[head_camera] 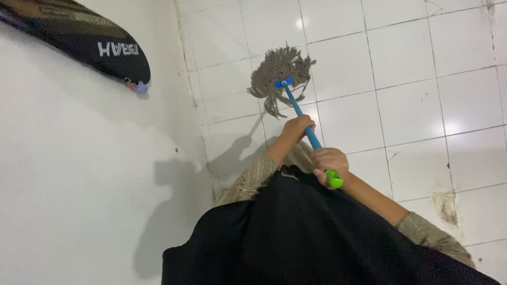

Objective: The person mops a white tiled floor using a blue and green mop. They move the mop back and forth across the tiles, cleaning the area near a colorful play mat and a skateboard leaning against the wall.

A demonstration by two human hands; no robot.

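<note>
I hold a mop with both hands. Its blue handle (298, 112) runs from a green end cap (334, 180) down to a grey string mop head (279, 71) that rests spread on the white tiled floor (401, 100). My left hand (296, 128) grips the handle lower down, nearer the mop head. Near the green cap, my right hand (329, 161) is closed around the top of the handle. A black cloth (296, 237) over my front hides my lower body.
A white wall (79, 174) stands close on the left, meeting the floor along a dirty edge. A black case (79, 37) with a small purple hook hangs on that wall. A brown stain (447, 205) marks the tiles at the right.
</note>
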